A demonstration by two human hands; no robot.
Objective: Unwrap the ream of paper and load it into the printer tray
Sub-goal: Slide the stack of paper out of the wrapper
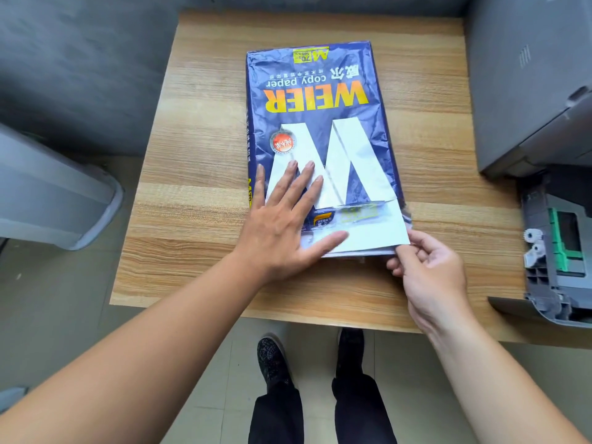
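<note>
Head view shows your left hand (282, 225) spread flat on the blue WEIER copy paper ream (317, 123), which lies on the wooden table (192, 155). Your right hand (429, 267) pinches the wrapper's opened white flap (374, 232) at the near corner, with the grey printer (531, 91) well to the right.

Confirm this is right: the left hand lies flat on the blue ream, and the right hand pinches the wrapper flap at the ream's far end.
One thing is wrong. In the head view the right hand pinches the flap at the ream's near end, closest to the person, not the far end. The left hand does lie flat on it.
</note>
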